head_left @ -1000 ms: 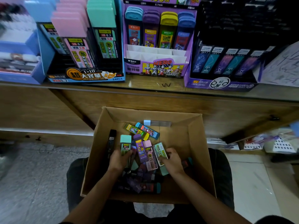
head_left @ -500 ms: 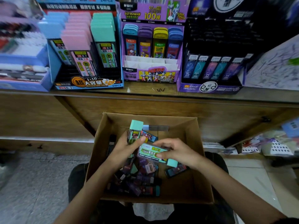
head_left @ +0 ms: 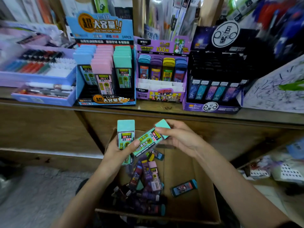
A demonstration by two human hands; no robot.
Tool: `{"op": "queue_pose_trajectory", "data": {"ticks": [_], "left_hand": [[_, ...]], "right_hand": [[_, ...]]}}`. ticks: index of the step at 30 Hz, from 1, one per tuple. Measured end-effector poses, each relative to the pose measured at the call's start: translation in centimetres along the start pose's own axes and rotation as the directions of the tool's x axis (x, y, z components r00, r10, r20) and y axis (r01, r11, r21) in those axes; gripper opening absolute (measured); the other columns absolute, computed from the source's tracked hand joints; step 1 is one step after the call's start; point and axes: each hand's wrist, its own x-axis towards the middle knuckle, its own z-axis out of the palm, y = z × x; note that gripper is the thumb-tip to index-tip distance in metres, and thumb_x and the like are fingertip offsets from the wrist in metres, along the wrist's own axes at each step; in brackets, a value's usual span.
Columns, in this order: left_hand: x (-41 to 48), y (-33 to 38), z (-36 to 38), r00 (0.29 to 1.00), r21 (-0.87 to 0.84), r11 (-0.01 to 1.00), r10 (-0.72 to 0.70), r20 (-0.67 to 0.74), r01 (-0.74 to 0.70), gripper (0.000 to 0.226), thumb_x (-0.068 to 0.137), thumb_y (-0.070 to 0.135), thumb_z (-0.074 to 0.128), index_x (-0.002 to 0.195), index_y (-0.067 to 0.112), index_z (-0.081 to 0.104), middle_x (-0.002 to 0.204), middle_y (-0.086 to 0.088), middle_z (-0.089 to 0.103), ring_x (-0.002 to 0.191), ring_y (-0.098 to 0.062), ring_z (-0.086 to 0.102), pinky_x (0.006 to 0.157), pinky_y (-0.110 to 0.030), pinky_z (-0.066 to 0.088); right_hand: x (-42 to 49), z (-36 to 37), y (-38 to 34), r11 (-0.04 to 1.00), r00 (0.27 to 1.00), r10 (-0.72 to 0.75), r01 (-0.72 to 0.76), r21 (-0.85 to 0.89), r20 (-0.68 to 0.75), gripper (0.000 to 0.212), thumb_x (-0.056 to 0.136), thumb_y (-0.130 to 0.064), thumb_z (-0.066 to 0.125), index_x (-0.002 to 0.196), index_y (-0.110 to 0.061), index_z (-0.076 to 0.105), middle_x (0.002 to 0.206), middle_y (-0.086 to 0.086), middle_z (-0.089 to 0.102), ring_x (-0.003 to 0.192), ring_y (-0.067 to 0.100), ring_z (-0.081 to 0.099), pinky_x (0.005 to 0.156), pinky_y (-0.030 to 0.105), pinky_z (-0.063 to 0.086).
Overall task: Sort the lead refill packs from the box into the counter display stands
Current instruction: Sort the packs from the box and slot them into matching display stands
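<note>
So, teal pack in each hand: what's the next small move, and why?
Probably lift both to the teal column of the blue cardboard display stand: the left hand grips an upright teal-capped plastic lead pack, the right hand a tilted one, matching that column's packs.

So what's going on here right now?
A person is sorting lead refill packs out of a cardboard box. The left hand holds one mint-capped pack upright; the right hand holds a second mint-capped pack tilted, both above the box. Neither is in the blue display stand on the counter yet. More packs lie in the box.
</note>
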Motion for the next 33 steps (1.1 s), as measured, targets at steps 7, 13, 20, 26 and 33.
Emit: {"op": "queue_pose_trajectory", "data": {"ticks": [7, 13, 20, 26, 33], "left_hand": [[-0.5, 3.8, -2.0, 0.995, -0.013, 0.997, 0.068, -0.069, -0.07, 0.048, 0.063, 0.033, 0.072, 0.104, 0.014, 0.059, 0.094, -0.005, 0.074, 0.083, -0.018, 0.071, 0.065, -0.024, 0.057], [0.3, 6.6, -2.3, 0.975, -0.011, 0.98, 0.195, -0.104, -0.197, 0.026, 0.076, 0.034, 0.057, 0.096, 0.017, 0.056, 0.067, -0.002, 0.069, 0.054, -0.01, 0.062, 0.049, -0.02, 0.051], [-0.4, 7.2, -3.6, 0.979, -0.026, 0.985, 0.169, -0.112, -0.172, 0.028, 0.084, 0.036, 0.052, 0.096, 0.01, 0.054, 0.064, -0.008, 0.068, 0.054, -0.014, 0.063, 0.047, -0.022, 0.05], [-1.4, 7.3, -4.5, 0.984, 0.019, 0.991, 0.136, -0.118, -0.135, 0.022, 0.09, 0.028, 0.049, 0.097, 0.008, 0.055, 0.069, -0.012, 0.07, 0.057, -0.019, 0.067, 0.051, -0.024, 0.054], [-1.8, 8.1, -4.5, 0.985, 0.027, 0.992, 0.122, -0.121, -0.119, 0.027, 0.087, 0.032, 0.048, 0.103, 0.011, 0.055, 0.073, -0.012, 0.071, 0.063, -0.02, 0.068, 0.057, -0.027, 0.056]], "right_hand": [[-0.5, 3.8, -3.8, 0.98, 0.98, -0.199, 0.2, -0.02, 0.03, 0.02, 0.084, -0.012, 0.065, 0.103, -0.008, 0.061, 0.097, 0.006, 0.069, 0.09, 0.014, 0.068, 0.072, 0.023, 0.056], [1.2, 5.9, -10.9, 0.804, 0.846, -0.527, 0.467, -0.368, -0.079, 0.009, 0.087, -0.012, 0.064, 0.093, -0.019, 0.064, 0.083, -0.009, 0.07, 0.077, 0.005, 0.065, 0.065, 0.021, 0.052], [6.5, 6.6, -16.4, 0.448, 0.742, -0.665, 0.49, -0.747, 0.088, 0.015, 0.087, -0.016, 0.064, 0.101, -0.011, 0.066, 0.097, 0.003, 0.067, 0.09, 0.02, 0.062, 0.081, 0.034, 0.049], [9.0, 6.7, -15.3, 0.259, 0.736, -0.654, 0.437, -0.861, 0.177, 0.026, 0.089, -0.021, 0.063, 0.112, -0.008, 0.064, 0.095, -0.004, 0.055, 0.081, 0.011, 0.048, 0.071, 0.02, 0.033], [9.3, 7.4, -15.9, 0.205, 0.746, -0.624, 0.441, -0.874, 0.23, 0.023, 0.088, -0.02, 0.063, 0.107, -0.008, 0.066, 0.099, 0.0, 0.06, 0.089, 0.013, 0.052, 0.072, 0.023, 0.036]]}}
